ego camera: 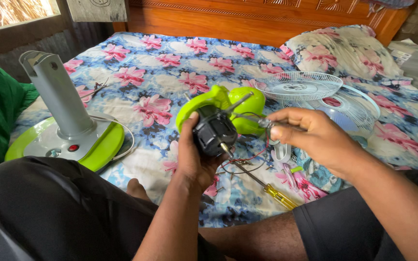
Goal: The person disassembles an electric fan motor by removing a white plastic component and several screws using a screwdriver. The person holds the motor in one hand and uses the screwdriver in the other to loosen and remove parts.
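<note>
Above bedsheet (160, 82): left hand (192, 159) cups fan motor (214, 133), right hand (310, 137) pinches wires (255, 119)

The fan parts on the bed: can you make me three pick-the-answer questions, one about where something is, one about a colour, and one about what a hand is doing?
1. Where does the fan base stand?
A. on the bed, left of the hands
B. on the pillow
C. on the floor

2. What colour is the screwdriver handle?
A. red
B. yellow
C. black

3. What is the left hand doing?
A. resting flat
B. pointing
C. gripping the fan motor

Answers: 1 A, the base sits on the flowered sheet at left. 2 B, the clear handle looks yellow. 3 C, its fingers wrap the black motor.
</note>
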